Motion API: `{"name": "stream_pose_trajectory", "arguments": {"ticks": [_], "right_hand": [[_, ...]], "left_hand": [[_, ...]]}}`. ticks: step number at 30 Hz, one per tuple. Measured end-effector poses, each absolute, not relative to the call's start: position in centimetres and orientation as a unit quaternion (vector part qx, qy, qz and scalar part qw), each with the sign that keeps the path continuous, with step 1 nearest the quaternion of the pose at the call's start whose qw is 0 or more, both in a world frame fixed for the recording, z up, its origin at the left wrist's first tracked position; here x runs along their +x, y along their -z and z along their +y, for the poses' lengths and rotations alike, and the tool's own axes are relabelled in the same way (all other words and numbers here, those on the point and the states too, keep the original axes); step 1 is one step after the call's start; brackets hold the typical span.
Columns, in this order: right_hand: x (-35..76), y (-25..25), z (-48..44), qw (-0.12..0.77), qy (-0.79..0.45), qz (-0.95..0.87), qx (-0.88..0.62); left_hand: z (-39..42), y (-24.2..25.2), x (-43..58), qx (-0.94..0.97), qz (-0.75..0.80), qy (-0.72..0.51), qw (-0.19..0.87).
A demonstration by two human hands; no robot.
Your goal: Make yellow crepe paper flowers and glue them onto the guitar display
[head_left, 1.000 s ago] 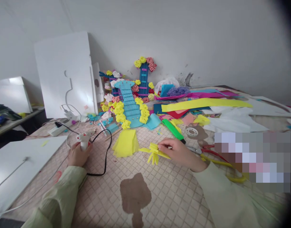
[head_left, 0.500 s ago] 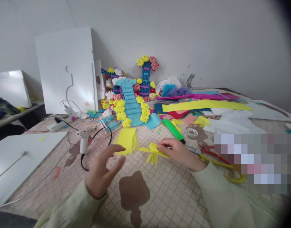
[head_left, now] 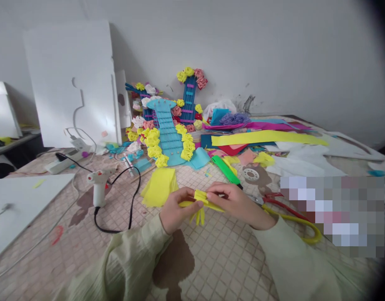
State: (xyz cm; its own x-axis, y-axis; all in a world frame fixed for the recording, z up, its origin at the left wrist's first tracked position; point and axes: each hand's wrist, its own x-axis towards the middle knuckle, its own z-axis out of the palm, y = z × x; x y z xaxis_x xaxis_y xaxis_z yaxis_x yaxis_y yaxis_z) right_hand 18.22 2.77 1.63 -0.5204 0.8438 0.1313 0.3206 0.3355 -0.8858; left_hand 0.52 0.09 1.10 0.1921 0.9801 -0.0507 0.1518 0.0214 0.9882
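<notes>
Both my hands meet over the patterned table [head_left: 230,267] on a small yellow fringed paper piece [head_left: 201,201]. My left hand [head_left: 176,209] pinches its left end with thumb and fingers closed. My right hand [head_left: 239,202] grips its right end, fingers curled. Cut strips of the piece hang down between the hands. A folded yellow paper sheet [head_left: 159,186] lies just behind my left hand. The white glue gun [head_left: 98,188] stands upright on its own to the left, with its black cord looping across the table.
A blue model stairway with yellow, pink and white paper flowers [head_left: 167,129] stands at the back. Coloured paper strips [head_left: 264,137], a green cutter [head_left: 225,169], a tape roll [head_left: 250,174] and scissors [head_left: 274,198] lie to the right. White foam boards [head_left: 70,79] and a power strip [head_left: 62,161] are on the left.
My left hand let go of the glue gun, swung right across the table and took hold of the yellow fringed piece. My right hand stayed on it.
</notes>
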Motion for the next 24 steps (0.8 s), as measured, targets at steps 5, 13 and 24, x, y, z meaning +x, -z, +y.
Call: {"name": "stream_pose_trajectory", "arguments": {"ticks": [5,13,24], "right_hand": [[18.11,-1.78,2.66,0.301,-0.438,-0.757,-0.379],[17.72,-1.54,2.4,0.325,-0.394,-0.762,-0.398],[17.62,-1.54,2.21,0.337,-0.398,-0.75,-0.408]], "left_hand": [[-0.08,-0.33,0.32,0.547,0.498,-0.405,0.537],[-0.39,-0.1,0.26,0.59,0.484,-0.416,0.496],[-0.33,-0.13,0.31,0.622,0.495,-0.422,0.436]]}}
